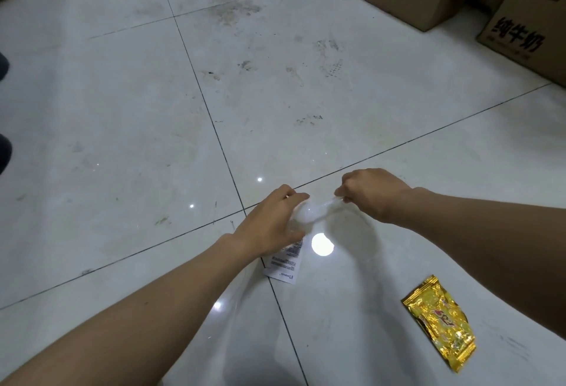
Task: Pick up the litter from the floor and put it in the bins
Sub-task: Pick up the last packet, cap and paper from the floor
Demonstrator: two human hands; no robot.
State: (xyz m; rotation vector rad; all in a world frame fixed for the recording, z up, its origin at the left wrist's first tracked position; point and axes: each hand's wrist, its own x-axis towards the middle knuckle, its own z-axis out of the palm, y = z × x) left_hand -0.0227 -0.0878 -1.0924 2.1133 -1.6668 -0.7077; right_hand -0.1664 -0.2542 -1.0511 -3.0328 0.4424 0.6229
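While pinched between both hands above the floor, the clear crinkled plastic wrapper [309, 212] looks light, soft, slippery | left hand [269, 226] fingers closed on its bunched end, right hand [372, 194] pinching the other | white printed label [284, 266] and gold foil sachet [439, 326] lie on the white tiled floor [122, 140].

Paper slip [286, 264] partly under left hand [269, 226].

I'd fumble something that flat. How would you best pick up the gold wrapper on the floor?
The gold wrapper lies flat on the tiles, so there's nothing to wrap around. I'd come straight down from above and pinch one crimped short end, probably the upper one, nearer the right hand.
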